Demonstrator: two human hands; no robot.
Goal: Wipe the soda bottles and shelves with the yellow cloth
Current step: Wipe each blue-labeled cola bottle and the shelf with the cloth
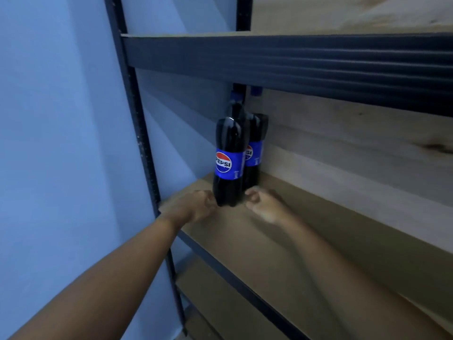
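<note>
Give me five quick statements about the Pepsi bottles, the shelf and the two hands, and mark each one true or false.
1. Two soda bottles stand upright on the shelf. True: a front bottle and a rear bottle.
2. The bottles have red labels. False: the labels are blue.
3. The left hand is at the base of the front bottle. True.
4. The right hand holds a yellow cloth. False: no cloth shows; its fingers are curled on nothing visible.
5. The bottles sit at the right end of the shelf. False: they sit near the left end, by the dark metal upright.
</note>
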